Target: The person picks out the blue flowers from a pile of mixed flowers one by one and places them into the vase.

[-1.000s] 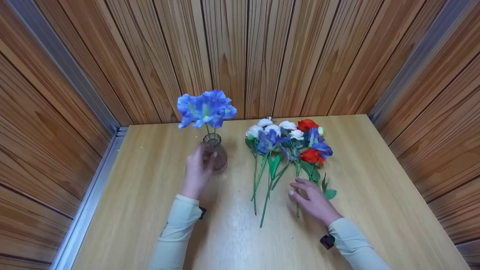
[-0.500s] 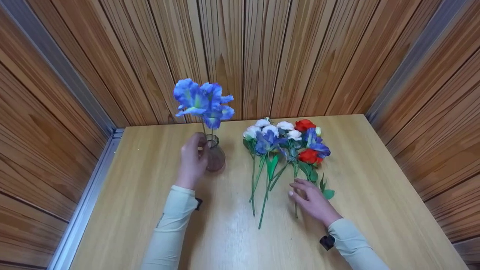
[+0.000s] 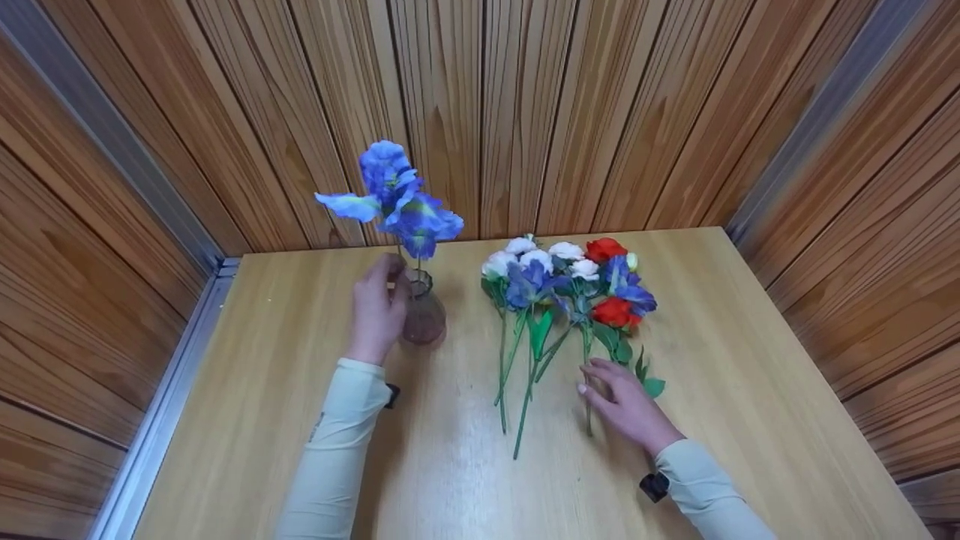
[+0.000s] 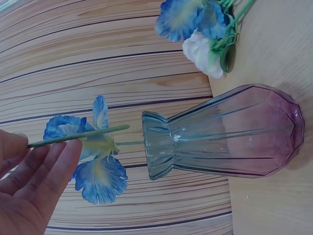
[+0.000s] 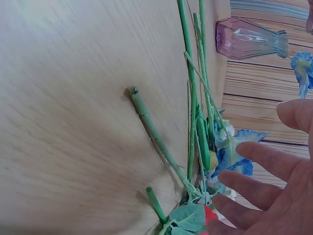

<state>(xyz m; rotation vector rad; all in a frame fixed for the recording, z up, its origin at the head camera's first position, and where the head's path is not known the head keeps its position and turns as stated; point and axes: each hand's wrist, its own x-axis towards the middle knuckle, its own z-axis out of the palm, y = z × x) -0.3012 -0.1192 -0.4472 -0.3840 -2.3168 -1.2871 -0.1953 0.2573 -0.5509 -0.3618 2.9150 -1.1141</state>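
The left hand [image 3: 377,307] pinches the thin green stem of a tall blue cloth flower [image 3: 394,199], with its end just outside the mouth of the small purple ribbed glass vase [image 3: 423,319] on the far left of the light wooden table [image 3: 750,390]. To do this well, hold the stem straight over the narrow mouth and go slowly so the vase stays up. The right hand [image 3: 626,403] lies open on the loose bunch of white, red and blue flowers [image 3: 570,281] to the right. Only the left wrist view shows the stem tip [image 4: 124,128] outside the vase; the head view hides it.
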